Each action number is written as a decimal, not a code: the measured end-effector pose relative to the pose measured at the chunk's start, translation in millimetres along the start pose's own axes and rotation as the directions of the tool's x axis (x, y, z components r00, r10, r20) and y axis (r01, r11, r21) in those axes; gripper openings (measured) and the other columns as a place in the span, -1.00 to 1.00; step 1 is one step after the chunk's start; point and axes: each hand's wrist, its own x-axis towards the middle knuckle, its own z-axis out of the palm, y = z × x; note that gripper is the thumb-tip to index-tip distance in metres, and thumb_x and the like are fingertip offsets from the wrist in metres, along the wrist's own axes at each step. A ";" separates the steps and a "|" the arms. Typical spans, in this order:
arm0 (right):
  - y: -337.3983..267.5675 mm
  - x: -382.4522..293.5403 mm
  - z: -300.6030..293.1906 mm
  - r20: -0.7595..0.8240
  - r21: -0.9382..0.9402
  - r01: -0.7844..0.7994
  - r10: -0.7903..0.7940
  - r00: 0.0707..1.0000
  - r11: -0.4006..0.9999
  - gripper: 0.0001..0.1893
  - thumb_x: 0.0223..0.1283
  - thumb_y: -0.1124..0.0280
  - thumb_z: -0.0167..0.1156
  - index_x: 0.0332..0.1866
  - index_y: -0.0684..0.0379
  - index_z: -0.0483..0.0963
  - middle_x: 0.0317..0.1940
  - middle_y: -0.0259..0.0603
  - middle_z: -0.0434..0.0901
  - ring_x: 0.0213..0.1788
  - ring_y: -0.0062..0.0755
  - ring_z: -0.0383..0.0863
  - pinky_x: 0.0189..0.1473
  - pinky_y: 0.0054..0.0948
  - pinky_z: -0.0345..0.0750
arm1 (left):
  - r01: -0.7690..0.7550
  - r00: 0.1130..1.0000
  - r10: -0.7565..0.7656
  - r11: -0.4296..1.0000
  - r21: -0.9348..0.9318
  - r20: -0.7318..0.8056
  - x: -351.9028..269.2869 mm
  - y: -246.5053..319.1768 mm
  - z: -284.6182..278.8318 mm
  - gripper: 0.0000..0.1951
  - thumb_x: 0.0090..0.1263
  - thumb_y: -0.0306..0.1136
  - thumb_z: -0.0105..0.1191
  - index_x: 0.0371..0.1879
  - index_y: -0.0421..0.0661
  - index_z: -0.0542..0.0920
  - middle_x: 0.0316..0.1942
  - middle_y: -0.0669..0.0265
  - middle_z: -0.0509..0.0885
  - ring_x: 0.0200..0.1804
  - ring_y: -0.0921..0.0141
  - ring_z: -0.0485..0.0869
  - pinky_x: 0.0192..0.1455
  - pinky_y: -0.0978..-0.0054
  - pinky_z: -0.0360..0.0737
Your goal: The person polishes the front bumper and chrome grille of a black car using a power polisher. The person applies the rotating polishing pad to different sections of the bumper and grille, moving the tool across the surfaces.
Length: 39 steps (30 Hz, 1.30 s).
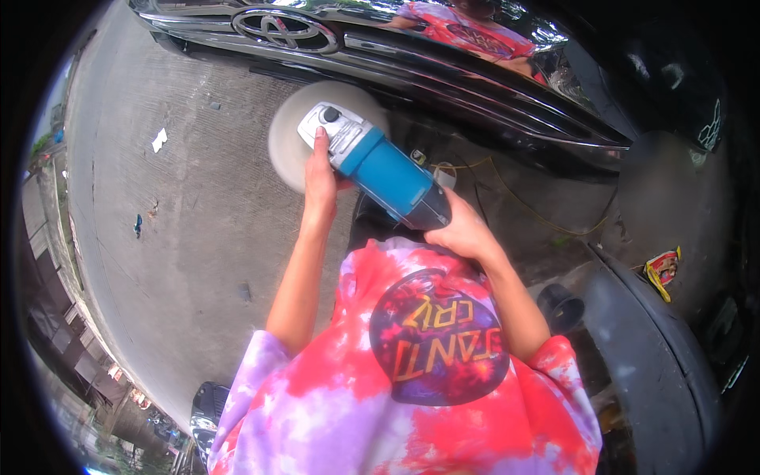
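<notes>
A blue power polisher (389, 178) with a silver gear head lies across the space before me, above my tie-dyed shirt. Its round pale pad (287, 139) looks blurred at the rim, under the head. My left hand (320, 178) holds the head end, thumb on the metal housing, its other fingers mostly hidden beneath. The dark rear end of the tool is gripped by my right hand (463, 228), whose fingers are partly hidden. Just beyond the pad is the glossy black front of a car (475, 89) with a chrome-edged grille and an oval emblem (286, 31).
A yellow cord (516, 195) runs over the ground at right, near a white round object (444, 174). A black bucket (560, 309) and a grey vehicle panel (638, 332) are at lower right, with a red-yellow packet (662, 273) beyond. White litter (159, 140) lies on the concrete.
</notes>
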 end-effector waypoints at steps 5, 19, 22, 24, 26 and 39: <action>20.2 -63.5 -32.4 -0.120 -0.016 -0.091 0.088 0.989 0.996 -0.08 -0.31 0.32 0.44 0.38 0.22 0.36 0.07 0.17 0.66 0.19 0.14 0.66 0.24 -0.15 0.54 | 0.052 0.992 -0.049 0.998 -0.020 0.118 -27.9 -21.7 54.0 -0.25 0.61 0.31 -0.33 0.22 -0.17 0.61 -0.02 0.14 0.79 -0.09 0.33 0.78 -0.04 0.32 0.73; 36.9 -102.2 -52.7 -0.134 0.101 -0.168 0.181 0.974 0.981 -0.11 -0.32 0.37 0.42 0.36 0.28 0.37 0.08 0.11 0.65 0.20 0.06 0.65 0.26 -0.24 0.52 | 0.103 0.968 -0.115 0.993 0.064 0.225 -43.7 -21.1 94.4 -0.21 0.60 0.34 -0.33 0.18 -0.23 0.62 -0.04 0.11 0.77 -0.10 0.29 0.78 -0.05 0.34 0.71; 20.3 -72.4 -40.7 -0.109 0.042 -0.127 0.130 0.985 0.991 -0.09 -0.32 0.33 0.44 0.36 0.26 0.36 0.07 0.17 0.66 0.19 0.17 0.64 0.26 -0.15 0.53 | 0.084 0.987 -0.086 0.996 0.022 0.137 -37.9 -2.9 69.1 -0.24 0.60 0.33 -0.32 0.22 -0.18 0.61 -0.04 0.16 0.78 -0.09 0.34 0.79 -0.02 0.35 0.72; 11.5 -49.0 -32.0 -0.071 0.014 -0.092 0.092 0.993 0.996 -0.09 -0.32 0.32 0.44 0.37 0.24 0.35 0.05 0.19 0.66 0.17 0.19 0.65 0.24 -0.14 0.54 | 0.060 0.994 -0.060 0.998 0.007 0.090 -24.2 2.5 48.5 -0.26 0.59 0.32 -0.31 0.25 -0.14 0.58 -0.04 0.18 0.79 -0.08 0.35 0.80 -0.07 0.38 0.75; -6.5 -27.6 -25.7 -0.017 -0.026 -0.106 0.105 0.994 0.994 -0.08 -0.31 0.30 0.44 0.38 0.21 0.35 0.05 0.23 0.66 0.14 0.20 0.66 0.21 -0.14 0.55 | 0.026 0.999 -0.026 1.000 0.001 0.032 -13.5 10.2 32.3 -0.23 0.57 0.36 -0.30 0.32 -0.11 0.54 0.01 0.18 0.78 -0.05 0.35 0.80 -0.11 0.37 0.77; 16.2 -54.9 -36.7 -0.113 -0.017 -0.070 0.068 0.991 0.997 -0.13 -0.32 0.35 0.43 0.33 0.23 0.39 0.00 0.12 0.68 0.10 0.13 0.68 0.18 -0.18 0.56 | 0.068 0.994 -0.067 0.998 -0.008 0.091 -23.1 -8.3 54.0 -0.22 0.56 0.37 -0.31 0.24 -0.13 0.61 -0.04 0.16 0.79 -0.09 0.31 0.79 -0.07 0.33 0.72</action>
